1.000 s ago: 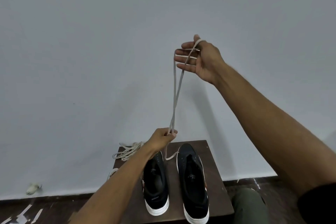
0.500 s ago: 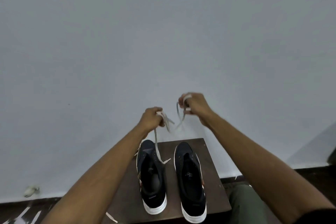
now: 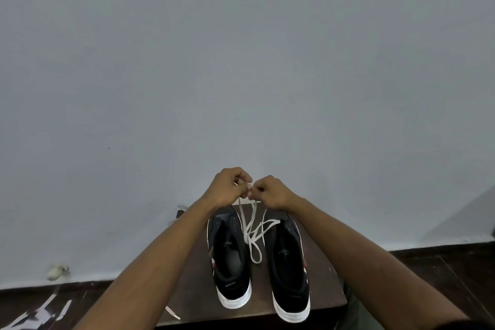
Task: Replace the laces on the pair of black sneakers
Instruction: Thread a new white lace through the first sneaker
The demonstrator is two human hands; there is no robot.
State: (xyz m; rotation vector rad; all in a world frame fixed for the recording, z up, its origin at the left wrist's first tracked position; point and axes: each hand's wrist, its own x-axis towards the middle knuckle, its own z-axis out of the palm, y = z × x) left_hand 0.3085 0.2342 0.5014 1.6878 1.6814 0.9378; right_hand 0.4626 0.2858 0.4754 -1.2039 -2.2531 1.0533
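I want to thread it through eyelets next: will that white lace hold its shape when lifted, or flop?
Probably floppy: the white lace hangs in slack, crossing loops below the left hand and right hand, which pinch it. It looks flat and thin, so likely very light. Its loose end may swing and snag between the sneakers.

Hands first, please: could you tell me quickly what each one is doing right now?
Left hand: closed, pinching the white lace.
Right hand: closed, pinching the same lace.

Small pale insole marks in both sneakers (image 3: 232,254), too blurred to read
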